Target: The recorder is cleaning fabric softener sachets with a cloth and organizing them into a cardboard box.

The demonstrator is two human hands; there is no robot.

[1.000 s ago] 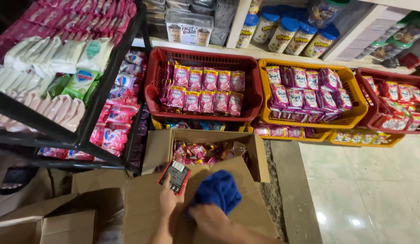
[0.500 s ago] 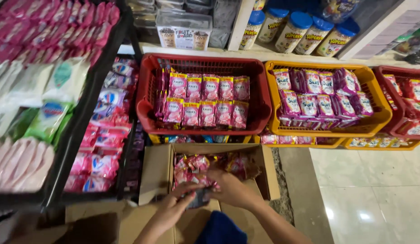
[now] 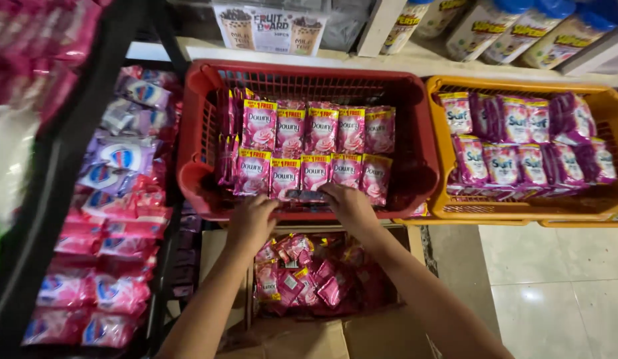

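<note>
Both hands have moved up from the open brown cardboard box (image 3: 322,332) on the floor to the front rim of the red slatted plastic basket (image 3: 415,166), whereas half a second ago they were down inside the box among the loose packets. The left hand (image 3: 251,223) now rests curled over the basket's front edge, and the right hand (image 3: 349,203) is closed around one end of a small dark flat object (image 3: 304,195) that spans the gap between the two hands; whether the left fingers also grip that object cannot be determined. The object lies just at the lower edge of the front row of pink sachets (image 3: 309,174), touching or nearly touching them. A second row of pink sachets stands behind the first, and the basket's right portion is bare. The cardboard box below holds a loose heap of crumpled pink packets (image 3: 302,282). To the right, an orange plastic basket (image 3: 449,199) holds purple sachets (image 3: 522,143). Judged from the shift in hand position, the work has passed from the box to the basket's front row.
</note>
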